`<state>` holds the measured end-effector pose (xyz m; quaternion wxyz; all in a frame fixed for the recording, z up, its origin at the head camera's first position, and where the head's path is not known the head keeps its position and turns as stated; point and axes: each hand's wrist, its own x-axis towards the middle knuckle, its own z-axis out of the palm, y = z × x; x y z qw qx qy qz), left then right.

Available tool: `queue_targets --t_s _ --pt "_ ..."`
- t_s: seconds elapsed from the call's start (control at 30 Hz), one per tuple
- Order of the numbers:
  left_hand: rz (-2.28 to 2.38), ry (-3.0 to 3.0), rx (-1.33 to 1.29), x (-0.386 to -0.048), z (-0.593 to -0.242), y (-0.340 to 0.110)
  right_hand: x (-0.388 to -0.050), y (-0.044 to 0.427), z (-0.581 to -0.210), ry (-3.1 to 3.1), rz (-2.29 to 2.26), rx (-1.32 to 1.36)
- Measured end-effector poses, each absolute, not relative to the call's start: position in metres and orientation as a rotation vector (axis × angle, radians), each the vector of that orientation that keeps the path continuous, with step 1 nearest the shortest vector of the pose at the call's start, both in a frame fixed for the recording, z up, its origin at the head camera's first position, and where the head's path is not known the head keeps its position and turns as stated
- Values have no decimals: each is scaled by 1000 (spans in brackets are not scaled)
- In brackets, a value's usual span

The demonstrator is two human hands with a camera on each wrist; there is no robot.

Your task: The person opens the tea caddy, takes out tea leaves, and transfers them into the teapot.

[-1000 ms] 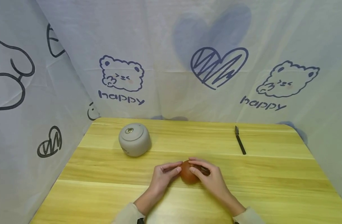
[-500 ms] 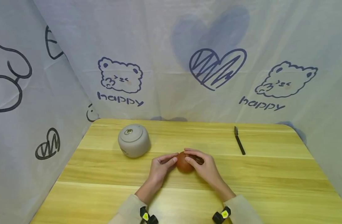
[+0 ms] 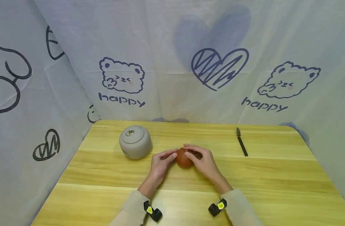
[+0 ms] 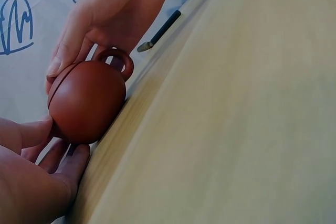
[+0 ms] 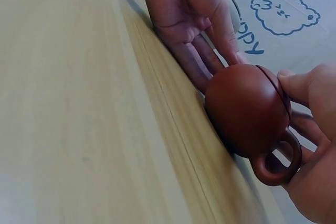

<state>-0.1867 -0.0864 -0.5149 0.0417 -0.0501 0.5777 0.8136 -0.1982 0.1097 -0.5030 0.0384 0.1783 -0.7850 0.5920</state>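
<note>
A small reddish-brown clay teapot (image 3: pixel 184 159) with a round body and a ring handle (image 5: pixel 264 173) stands upright on the table between both hands. My left hand (image 3: pixel 160 164) grips its left side with thumb and fingers; whatever is on that side is mostly covered. My right hand (image 3: pixel 205 161) holds its upper right part, thumb near the lid seam and fingers at the far side, with the handle under the palm. In the left wrist view the teapot (image 4: pixel 89 100) shows its dark lid line and smooth belly.
A grey lidded jar (image 3: pixel 135 142) stands back left on the wooden table (image 3: pixel 104 201). Back right lies a thin black-handled tool (image 3: pixel 242 145) with a greyish tip, perhaps a brush. A printed white cloth (image 3: pixel 167 47) hangs behind and at the sides.
Both hands have moved the teapot away from the body and slightly left. Their hold looks the same. The jar and the black-handled tool stay where they were.
</note>
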Motion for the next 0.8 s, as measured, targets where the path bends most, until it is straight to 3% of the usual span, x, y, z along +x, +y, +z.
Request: queue_targets --t_s 0.3,0.8 --pt "2506 1749 -167 -189 -514 -87 -183 105 -469 -2414 1825 557" --pt "2492 1780 -159 -188 -512 -86 -181 105 -462 -2381 1844 531"
